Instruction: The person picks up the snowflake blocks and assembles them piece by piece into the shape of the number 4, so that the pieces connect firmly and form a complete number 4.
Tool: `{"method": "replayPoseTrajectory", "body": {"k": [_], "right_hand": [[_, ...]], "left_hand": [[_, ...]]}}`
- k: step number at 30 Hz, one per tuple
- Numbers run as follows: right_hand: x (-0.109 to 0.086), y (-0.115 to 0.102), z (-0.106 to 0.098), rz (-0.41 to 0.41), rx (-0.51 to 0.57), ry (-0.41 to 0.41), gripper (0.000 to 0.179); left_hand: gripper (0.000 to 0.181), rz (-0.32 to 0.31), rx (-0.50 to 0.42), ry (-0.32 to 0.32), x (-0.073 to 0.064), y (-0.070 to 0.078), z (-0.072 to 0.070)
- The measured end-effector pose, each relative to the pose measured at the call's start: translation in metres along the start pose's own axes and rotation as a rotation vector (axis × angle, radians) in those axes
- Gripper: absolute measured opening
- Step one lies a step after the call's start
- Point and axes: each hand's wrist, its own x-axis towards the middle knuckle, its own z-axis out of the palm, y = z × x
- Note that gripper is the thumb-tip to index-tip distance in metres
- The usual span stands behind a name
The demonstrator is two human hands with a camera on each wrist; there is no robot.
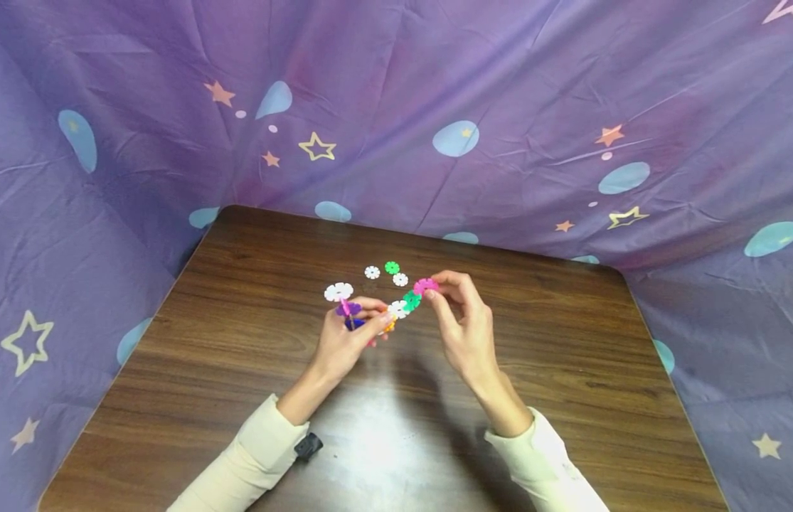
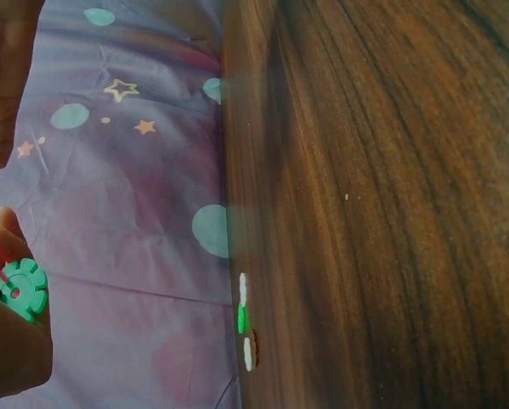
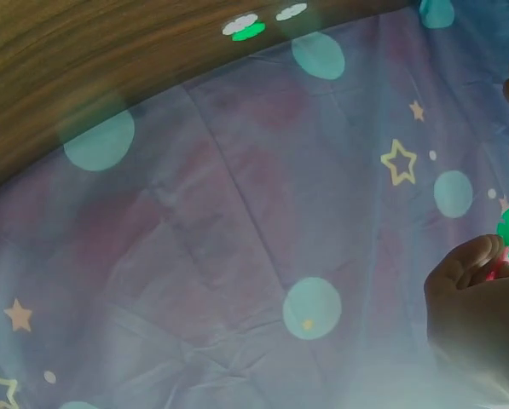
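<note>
A chain of notched discs is held up over the wooden table, its right-hand stretch slanting up and rightward from a white disc through green to a pink end disc; its other end, a white disc, points up and left. The left hand, reaching forward and rightward, grips the middle; the right hand, angled forward and leftward, pinches the pink disc between thumb and fingers.

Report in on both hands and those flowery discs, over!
Left hand: gripping linked discs. Right hand: pinching pink disc, touching green disc. Three loose discs beyond, out of the way.
</note>
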Motion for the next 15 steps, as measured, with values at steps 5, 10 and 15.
{"method": "replayPoseTrajectory", "body": {"k": [5, 10, 15], "right_hand": [[0.0025, -0.0021, 0.0021, -0.034, -0.029, 0.023, 0.019], [0.0036, -0.002, 0.0043, -0.044, -0.026, 0.052, 0.018], [0.0054, -0.0015, 0.0069, -0.045, -0.006, 0.054, 0.018]], "left_hand": [[0.02, 0.015, 0.003, 0.024, 0.0023, 0.0015, 0.0008], [0.02, 0.062, -0.008, 0.049, 0.005, 0.0019, 0.0015], [0.02, 0.086, -0.011, 0.068, 0.0063, 0.0008, 0.0006]]}}
